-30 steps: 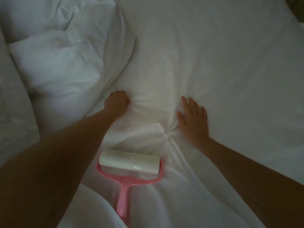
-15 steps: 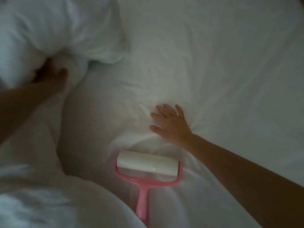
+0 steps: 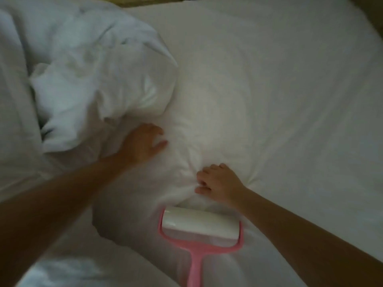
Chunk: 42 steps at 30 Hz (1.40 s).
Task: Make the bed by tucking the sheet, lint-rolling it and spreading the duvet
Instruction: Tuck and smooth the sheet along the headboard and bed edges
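A white fitted sheet (image 3: 290,100) covers the mattress, wrinkled in the middle. The white duvet (image 3: 93,79) lies bunched up on the left. My left hand (image 3: 143,143) rests on the sheet at the duvet's lower edge, fingers spread and motion-blurred. My right hand (image 3: 217,183) lies to its lower right, fingers curled into a bunch of sheet where the creases meet. A lint roller (image 3: 199,224) with a white roll and a pink frame lies on the sheet just below my right hand, handle pointing toward me.
More white bedding (image 3: 62,270) lies heaped at the bottom left, under my left forearm. A yellowish strip (image 3: 145,1) shows past the bed's far edge at the top. The sheet's right half lies flat.
My left hand came off the duvet at the left and moved right onto the sheet. My right hand's fingers went from flat to curled in the sheet. The lint roller stayed put.
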Tool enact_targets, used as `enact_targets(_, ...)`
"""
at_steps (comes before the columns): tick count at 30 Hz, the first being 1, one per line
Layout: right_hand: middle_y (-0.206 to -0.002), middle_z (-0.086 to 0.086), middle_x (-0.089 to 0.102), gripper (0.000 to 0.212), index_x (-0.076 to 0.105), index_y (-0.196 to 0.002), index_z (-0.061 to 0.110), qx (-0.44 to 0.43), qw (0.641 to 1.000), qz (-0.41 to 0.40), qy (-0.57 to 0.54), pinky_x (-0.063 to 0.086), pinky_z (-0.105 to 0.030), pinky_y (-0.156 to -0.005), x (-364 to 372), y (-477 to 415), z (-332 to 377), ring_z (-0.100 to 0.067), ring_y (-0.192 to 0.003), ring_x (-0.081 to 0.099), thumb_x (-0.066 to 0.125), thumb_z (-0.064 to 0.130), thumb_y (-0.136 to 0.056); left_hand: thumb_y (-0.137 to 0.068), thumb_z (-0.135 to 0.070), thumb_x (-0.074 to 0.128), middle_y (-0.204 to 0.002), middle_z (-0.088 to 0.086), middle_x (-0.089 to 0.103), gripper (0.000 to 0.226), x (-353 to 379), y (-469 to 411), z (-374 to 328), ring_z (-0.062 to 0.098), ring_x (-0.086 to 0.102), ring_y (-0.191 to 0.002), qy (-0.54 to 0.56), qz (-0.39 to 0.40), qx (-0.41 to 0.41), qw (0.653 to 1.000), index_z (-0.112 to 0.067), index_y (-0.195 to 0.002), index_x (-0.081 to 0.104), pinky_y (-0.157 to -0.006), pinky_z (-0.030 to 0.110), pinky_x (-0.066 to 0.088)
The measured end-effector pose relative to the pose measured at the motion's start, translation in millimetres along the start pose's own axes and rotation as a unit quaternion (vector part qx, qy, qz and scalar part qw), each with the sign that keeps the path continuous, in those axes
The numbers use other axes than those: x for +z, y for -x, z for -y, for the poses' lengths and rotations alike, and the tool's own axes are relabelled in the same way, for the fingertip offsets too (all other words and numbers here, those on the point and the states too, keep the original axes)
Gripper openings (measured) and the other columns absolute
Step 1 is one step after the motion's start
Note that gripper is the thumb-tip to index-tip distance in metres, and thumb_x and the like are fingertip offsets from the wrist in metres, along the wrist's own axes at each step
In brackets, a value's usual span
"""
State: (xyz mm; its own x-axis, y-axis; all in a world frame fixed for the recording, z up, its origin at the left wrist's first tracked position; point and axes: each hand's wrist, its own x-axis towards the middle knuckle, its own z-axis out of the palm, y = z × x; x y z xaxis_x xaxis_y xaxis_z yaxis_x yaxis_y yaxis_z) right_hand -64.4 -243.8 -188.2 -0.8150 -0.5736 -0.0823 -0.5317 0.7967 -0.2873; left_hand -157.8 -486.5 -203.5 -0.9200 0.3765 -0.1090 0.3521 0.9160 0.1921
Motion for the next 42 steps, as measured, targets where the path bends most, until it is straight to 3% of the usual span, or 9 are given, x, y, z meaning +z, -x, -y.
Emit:
enact_targets(3, -0.056, 0.005, 0.062, 0.023, 0.061, -0.063, 0.020, -0.023, 0.998, -0.017, -0.063, 0.045, -0.019, -0.050, 11, 4, 8, -0.017, -0.050, 0.061, 0.046, 0.032, -0.076, -0.064, -0.087, 0.023, -0.140, 0.001, 0.046, 0.096, -1, -1, -49, 0.023, 0.043, -0.128, 0.044, 0.141, 0.081, 0.986, -0.029, -0.136, 0.048, -0.107, 0.034, 0.032)
enact_targets(10, -0.068, -0.014, 0.065, 0.023, 0.063, -0.071, 0.004, -0.017, 0.974, 0.074, -0.212, 0.046, -0.030, -0.059, 14, -13, 27, -0.031, -0.063, 0.063, 0.051, 0.020, -0.083, -0.095, -0.062, 0.011, -0.147, 0.007, 0.042, 0.059, 31, 26, -8, 0.028, 0.045, -0.130, -0.057, 0.040, 0.182, 0.981, -0.039, -0.149, 0.010, -0.104, 0.036, 0.023)
enact_targets(17, -0.095, -0.002, 0.069, 0.032, 0.066, -0.095, 0.015, 0.052, 0.995, -0.068, -0.061, 0.033, -0.028, -0.081, 9, 36, -31, -0.020, -0.088, 0.058, 0.042, 0.033, -0.088, -0.088, -0.071, 0.030, -0.113, 0.005, 0.057, 0.050, 5, 47, -73, 0.019, 0.052, -0.105, 0.215, 0.059, 0.187, 0.957, -0.031, -0.113, 0.048, -0.091, 0.028, 0.037)
enact_targets(21, -0.105, -0.015, 0.067, 0.042, 0.065, -0.107, 0.003, 0.163, 0.975, -0.087, -0.122, 0.032, -0.028, -0.088, 6, 65, -54, -0.029, -0.100, 0.059, 0.038, 0.030, -0.089, -0.069, -0.085, 0.033, -0.097, -0.007, 0.063, 0.071, 18, 71, -125, 0.014, 0.058, -0.085, 0.053, 0.154, 0.371, 0.914, -0.027, -0.104, 0.054, -0.074, 0.024, 0.040)
enact_targets(26, -0.117, -0.013, 0.063, 0.065, 0.059, -0.117, 0.003, 0.252, 0.948, -0.088, -0.175, 0.030, -0.029, -0.089, -7, 73, -51, -0.031, -0.108, 0.057, 0.021, 0.043, -0.083, -0.062, -0.066, 0.067, -0.095, -0.001, 0.065, 0.061, 18, 79, -153, 0.020, 0.062, -0.085, 0.004, 0.191, 0.376, 0.907, -0.017, -0.100, 0.065, -0.073, 0.024, 0.048)
enact_targets(30, -0.118, -0.012, 0.062, 0.069, 0.056, -0.122, 0.004, 0.228, 0.952, -0.075, -0.189, 0.037, -0.035, -0.092, -9, 80, -46, -0.030, -0.109, 0.056, 0.018, 0.046, -0.082, -0.074, -0.064, 0.053, -0.118, 0.005, 0.056, 0.070, 4, 75, -166, 0.025, 0.054, -0.109, 0.020, 0.297, 0.276, 0.914, -0.014, -0.124, 0.054, -0.088, 0.030, 0.042)
enact_targets(34, -0.115, -0.014, 0.063, 0.038, 0.056, -0.122, 0.004, 0.259, 0.927, -0.129, -0.237, 0.042, -0.037, -0.093, -14, 85, -50, -0.030, -0.106, 0.059, 0.040, 0.023, -0.094, -0.060, -0.073, 0.046, -0.106, 0.007, 0.064, 0.085, -41, 50, -163, 0.024, 0.061, -0.096, 0.186, 0.180, 0.162, 0.952, -0.010, -0.115, 0.062, -0.073, 0.021, 0.037)
enact_targets(38, -0.117, -0.015, 0.061, 0.028, 0.054, -0.121, 0.001, 0.343, 0.878, -0.205, -0.264, 0.039, -0.032, -0.090, -21, 83, -63, -0.031, -0.106, 0.057, 0.041, 0.008, -0.097, -0.077, -0.057, 0.063, -0.091, 0.011, 0.065, 0.053, -67, -16, -139, 0.029, 0.063, -0.091, 0.222, 0.051, -0.103, 0.968, -0.009, -0.098, 0.066, -0.067, 0.029, 0.039)
enact_targets(42, -0.113, -0.016, 0.061, 0.026, 0.055, -0.117, 0.001, 0.335, 0.889, -0.197, -0.242, 0.041, -0.036, -0.088, -19, 79, -71, -0.033, -0.100, 0.058, 0.042, 0.005, -0.095, -0.083, -0.047, 0.064, -0.121, 0.014, 0.062, 0.061, -48, -70, -103, 0.029, 0.060, -0.109, 0.368, -0.076, -0.369, 0.850, 0.000, -0.122, 0.057, -0.086, 0.035, 0.050)
